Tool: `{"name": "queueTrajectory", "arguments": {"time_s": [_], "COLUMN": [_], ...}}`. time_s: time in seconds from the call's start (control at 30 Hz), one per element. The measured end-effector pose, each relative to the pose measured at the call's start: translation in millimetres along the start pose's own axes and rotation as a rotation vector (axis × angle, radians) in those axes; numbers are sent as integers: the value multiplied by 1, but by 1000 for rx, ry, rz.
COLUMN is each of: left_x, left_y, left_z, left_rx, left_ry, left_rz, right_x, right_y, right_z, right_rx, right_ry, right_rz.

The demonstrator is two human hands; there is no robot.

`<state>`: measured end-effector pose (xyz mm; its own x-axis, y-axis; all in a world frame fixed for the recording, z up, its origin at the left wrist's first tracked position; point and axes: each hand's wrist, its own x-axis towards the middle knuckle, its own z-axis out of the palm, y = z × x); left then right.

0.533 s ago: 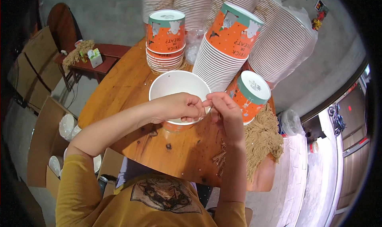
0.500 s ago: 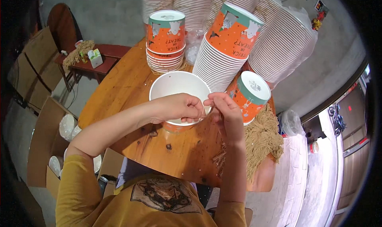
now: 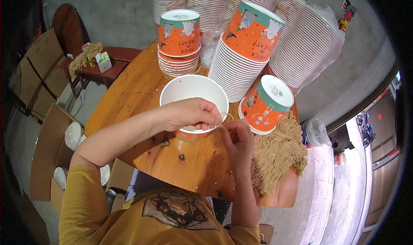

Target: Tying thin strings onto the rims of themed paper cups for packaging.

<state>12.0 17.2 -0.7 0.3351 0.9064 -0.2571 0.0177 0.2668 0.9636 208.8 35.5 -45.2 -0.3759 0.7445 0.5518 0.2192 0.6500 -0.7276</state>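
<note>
A white-lined paper bucket [image 3: 189, 88] stands upright on the wooden table in front of me, its mouth facing up and its outside orange near the base. My left hand [image 3: 200, 114] reaches across the mouth and pinches a thin tan cord [image 3: 229, 114] at the bucket's right rim. The cord bows up in a small loop just outside the rim. Just right of there, my right hand [image 3: 238, 135] is closed, thumb and fingers together on the lower part of the cord. The fingers partly hide how the cord meets the bucket wall.
Upside-down orange bucket stacks stand behind [image 3: 180, 34], behind right [image 3: 254, 34] and at the right [image 3: 264, 105]. A bundle of tan cords [image 3: 279, 154] lies near the table's right edge. Tall wrapped stacks [image 3: 301, 43] line the back. Cardboard boxes [image 3: 49, 150] sit at the left.
My right hand has moved down and slightly left, with its fingers curling in. A cord loop now shows beside the rim. My left hand has barely moved.
</note>
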Motion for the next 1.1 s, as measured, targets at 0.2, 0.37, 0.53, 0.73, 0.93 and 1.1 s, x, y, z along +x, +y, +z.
{"name": "queueTrajectory", "arguments": {"time_s": [0.2, 0.37, 0.53, 0.73, 0.93, 1.1], "left_x": [4, 1, -2, 1, -4, -11], "left_y": [6, 9, 11, 4, 4, 14], "left_z": [0, -2, -1, -2, 8, 23], "left_rx": [-118, -209, -263, -174, 371, 635], "left_ry": [-32, 30, 19, 5, 115, 206], "left_rz": [-118, -159, -115, 0, 314, 436], "right_x": [-8, -8, -9, -12, 0, 2], "right_y": [-18, -29, -16, -3, -11, -1], "right_z": [20, 14, 5, 6, 4, 6], "right_rx": [-51, -33, -4, 223, 361, 235], "right_ry": [80, 45, 16, -9, 143, 70], "right_rz": [4, 45, 50, 178, 175, 224]}}
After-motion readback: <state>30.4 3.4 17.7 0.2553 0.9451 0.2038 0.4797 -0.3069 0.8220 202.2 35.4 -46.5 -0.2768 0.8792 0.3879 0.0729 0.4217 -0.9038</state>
